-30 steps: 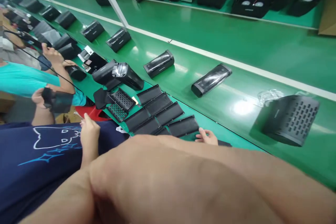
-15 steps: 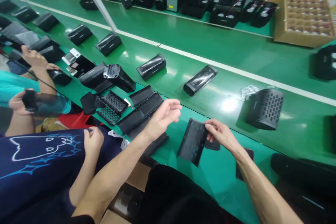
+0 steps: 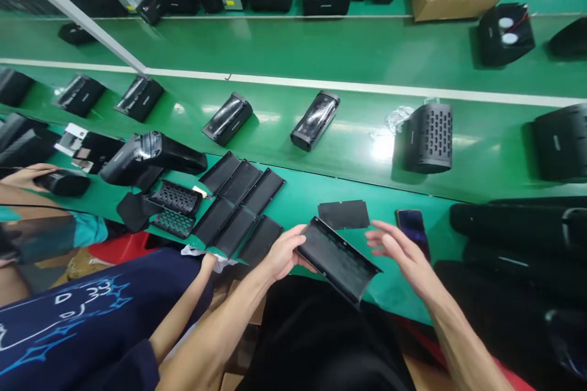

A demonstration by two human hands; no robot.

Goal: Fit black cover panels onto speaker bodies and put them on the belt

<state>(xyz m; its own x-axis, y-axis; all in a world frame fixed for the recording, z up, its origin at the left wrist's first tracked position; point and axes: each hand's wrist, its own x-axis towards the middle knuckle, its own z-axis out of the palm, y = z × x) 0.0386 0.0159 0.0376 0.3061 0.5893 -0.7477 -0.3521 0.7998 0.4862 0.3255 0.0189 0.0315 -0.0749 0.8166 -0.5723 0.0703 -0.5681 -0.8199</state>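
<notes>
Curved black panel [image 3: 339, 263] — one, held over the green bench [image 3: 300, 197].
Left hand [image 3: 285, 255] gripped its left end; right hand [image 3: 398, 252] hung loose, fingers parted — near a flat black sheet [image 3: 343, 214] and a smartphone [image 3: 411, 223].

No readable lettering anywhere.

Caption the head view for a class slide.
Left hand holds a curved black panel; open right hand hovers near a phone.

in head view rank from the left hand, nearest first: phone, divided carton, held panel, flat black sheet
1. Held panel: in the left hand
2. Flat black sheet: just beyond panel
3. Phone: farther right
4. Divided carton: far side
</notes>
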